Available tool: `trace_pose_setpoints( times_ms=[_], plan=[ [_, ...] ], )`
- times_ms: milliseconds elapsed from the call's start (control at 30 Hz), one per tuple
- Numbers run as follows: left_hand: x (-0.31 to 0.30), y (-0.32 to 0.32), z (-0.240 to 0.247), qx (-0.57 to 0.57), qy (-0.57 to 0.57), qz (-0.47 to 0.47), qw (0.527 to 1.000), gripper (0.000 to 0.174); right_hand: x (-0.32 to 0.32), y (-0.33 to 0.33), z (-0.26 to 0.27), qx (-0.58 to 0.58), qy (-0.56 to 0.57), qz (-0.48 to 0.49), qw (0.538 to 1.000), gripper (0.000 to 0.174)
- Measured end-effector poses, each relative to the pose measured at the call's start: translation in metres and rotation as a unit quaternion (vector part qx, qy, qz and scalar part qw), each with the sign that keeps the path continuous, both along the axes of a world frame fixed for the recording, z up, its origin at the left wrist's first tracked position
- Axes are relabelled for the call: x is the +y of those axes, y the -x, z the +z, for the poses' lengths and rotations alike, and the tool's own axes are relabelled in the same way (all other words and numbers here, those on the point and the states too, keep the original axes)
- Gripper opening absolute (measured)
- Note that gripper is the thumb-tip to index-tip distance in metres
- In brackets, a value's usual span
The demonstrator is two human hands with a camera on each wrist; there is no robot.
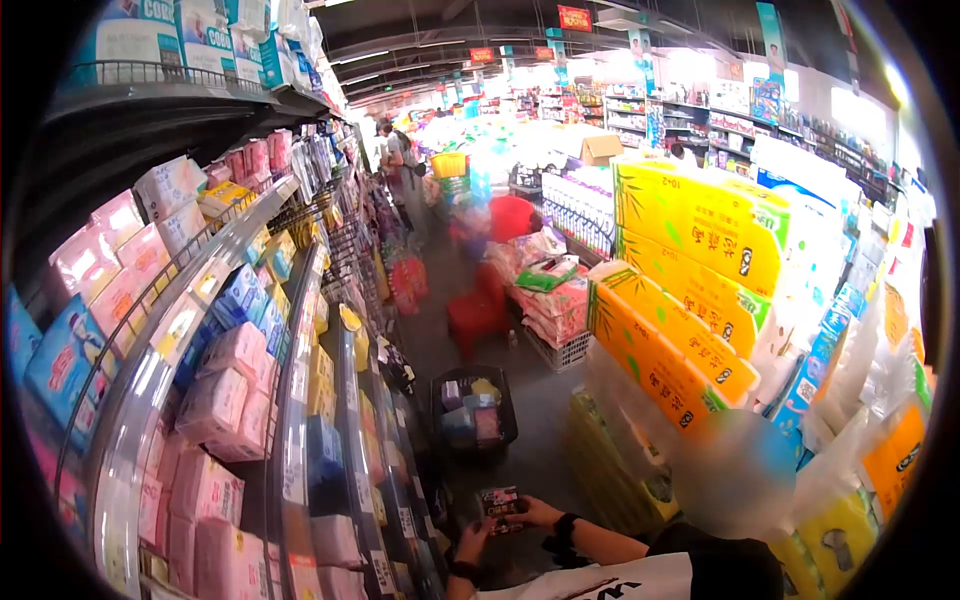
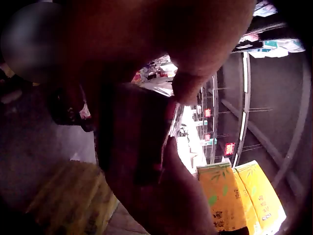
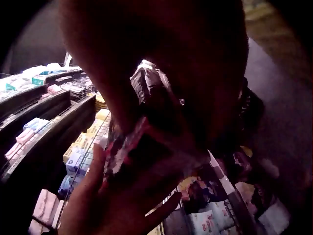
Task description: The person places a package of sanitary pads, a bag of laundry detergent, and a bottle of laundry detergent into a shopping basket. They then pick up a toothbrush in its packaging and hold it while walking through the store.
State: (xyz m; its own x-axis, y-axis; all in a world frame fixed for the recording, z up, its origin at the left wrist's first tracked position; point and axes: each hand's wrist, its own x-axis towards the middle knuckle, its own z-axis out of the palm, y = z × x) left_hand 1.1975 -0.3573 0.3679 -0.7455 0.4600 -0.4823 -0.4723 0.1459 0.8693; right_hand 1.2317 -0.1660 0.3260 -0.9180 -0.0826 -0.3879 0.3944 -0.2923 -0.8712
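Note:
A dark packet with pink and white print (image 1: 501, 508) is held between both hands, low in the head view. The left hand (image 1: 472, 543) grips its lower left edge; the right hand (image 1: 538, 513) pinches its right side. In the left wrist view the packet (image 2: 139, 129) is a dark shape, with a thumb and fingers (image 2: 186, 88) on its edge. The right wrist view shows the packet (image 3: 139, 152) in deep shadow between the hands, its printed face too dark to read.
Shelves of pink, blue and yellow packs (image 1: 235, 420) run along the left. A black basket (image 1: 440, 425) holding several packs stands on the floor ahead. Yellow and orange packs (image 1: 690, 290) are stacked at the right. Red stools (image 1: 476, 325) stand farther up the aisle.

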Motion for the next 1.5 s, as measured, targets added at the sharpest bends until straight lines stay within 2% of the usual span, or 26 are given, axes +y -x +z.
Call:
trace_pose_setpoints(
  times_ms=[100, 233, 300, 333, 400, 500, 633, 667, 700, 733, 800, 867, 900, 933, 967, 1000, 1033, 1067, 1133, 1200, 1267, 1333, 1400, 1433, 1500],
  plan=[
    [0.006, 0.036, -0.011, 0.052, 0.017, -0.026, 0.998, 0.076, 0.002, 0.018, 0.054, 0.014, -0.011, 0.019, 1.000, 0.053],
    [0.023, 0.072, -0.003, 0.022, 0.064, -0.063, 0.996, 0.079, 0.012, 0.045, 0.035, 0.028, 0.006, -0.010, 1.000, 0.050],
    [0.032, 0.083, -0.016, 0.034, 0.070, -0.035, 0.996, 0.054, 0.016, 0.050, 0.040, -0.032, -0.033, -0.025, 0.999, 0.049],
    [0.035, 0.090, -0.027, 0.030, 0.070, -0.035, 0.996, 0.054, 0.022, 0.057, 0.027, -0.036, -0.033, -0.024, 0.999, 0.049],
    [0.045, 0.110, -0.049, 0.022, 0.132, -0.074, 0.988, 0.088, 0.035, 0.073, -0.005, -0.064, -0.025, -0.022, 0.997, 0.046],
    [0.075, 0.133, -0.030, -0.009, 0.120, -0.069, 0.990, 0.091, 0.058, 0.097, -0.019, -0.068, 0.007, -0.032, 0.997, 0.043],
    [0.126, 0.175, -0.019, -0.016, 0.131, -0.056, 0.990, 0.089, 0.104, 0.143, -0.003, -0.081, 0.060, -0.046, 0.994, 0.040],
    [0.137, 0.187, -0.025, 0.019, 0.151, -0.040, 0.987, 0.074, 0.114, 0.156, -0.005, -0.071, 0.074, -0.045, 0.994, 0.039],
    [0.146, 0.193, -0.034, 0.048, 0.173, -0.025, 0.983, 0.060, 0.122, 0.163, -0.008, -0.065, 0.089, -0.045, 0.993, 0.039],
    [0.154, 0.200, -0.048, 0.035, 0.176, -0.025, 0.983, 0.060, 0.132, 0.171, -0.004, -0.078, 0.092, -0.043, 0.992, 0.039],
    [0.161, 0.216, -0.088, 0.064, 0.121, 0.013, 0.990, 0.067, 0.147, 0.190, 0.005, -0.027, -0.003, -0.005, 1.000, 0.036],
    [0.168, 0.225, -0.121, 0.064, 0.124, 0.028, 0.990, 0.077, 0.157, 0.209, -0.042, -0.027, 0.032, -0.001, 0.999, 0.034],
    [0.168, 0.228, -0.137, 0.050, 0.173, 0.003, 0.984, 0.084, 0.162, 0.215, -0.065, -0.057, 0.030, 0.004, 0.998, 0.032],
    [0.165, 0.226, -0.166, 0.059, 0.111, 0.014, 0.992, 0.082, 0.164, 0.216, -0.024, -0.052, 0.049, 0.029, 0.997, 0.030],
    [0.170, 0.221, -0.142, 0.026, 0.201, 0.009, 0.979, 0.074, 0.164, 0.219, -0.064, -0.121, -0.026, -0.002, 0.992, 0.042],
    [0.174, 0.221, -0.111, 0.003, 0.203, -0.016, 0.979, 0.067, 0.159, 0.220, 0.014, -0.227, -0.102, -0.043, 0.968, 0.066],
    [0.176, 0.222, -0.097, -0.030, 0.229, -0.037, 0.972, 0.064, 0.155, 0.223, 0.018, -0.244, 0.016, -0.052, 0.968, 0.086],
    [0.178, 0.224, -0.092, -0.053, 0.250, -0.056, 0.965, 0.061, 0.165, 0.231, -0.024, -0.249, -0.167, 0.052, 0.953, 0.085],
    [0.178, 0.225, -0.109, -0.043, 0.268, -0.044, 0.961, 0.062, 0.158, 0.241, -0.020, -0.269, -0.148, -0.013, 0.952, 0.079],
    [0.175, 0.240, -0.119, -0.021, 0.286, -0.031, 0.957, 0.064, 0.159, 0.268, -0.013, -0.285, -0.166, 0.005, 0.944, 0.077],
    [0.183, 0.271, -0.098, -0.021, 0.269, -0.038, 0.962, 0.062, 0.157, 0.297, -0.014, -0.300, -0.184, 0.017, 0.936, 0.074],
    [0.186, 0.296, -0.104, 0.051, 0.278, 0.045, 0.958, 0.056, 0.156, 0.322, -0.030, -0.169, -0.248, -0.034, 0.953, 0.073],
    [0.185, 0.327, -0.069, 0.035, 0.298, 0.068, 0.951, 0.054, 0.162, 0.355, -0.074, -0.179, -0.282, 0.002, 0.942, 0.072],
    [0.181, 0.339, -0.068, 0.031, 0.298, 0.077, 0.951, 0.054, 0.164, 0.369, -0.087, -0.186, -0.313, 0.032, 0.931, 0.070],
    [0.166, 0.355, -0.069, -0.005, 0.280, 0.099, 0.955, 0.052, 0.161, 0.391, -0.061, -0.153, -0.325, 0.074, 0.930, 0.067]
  ],
)
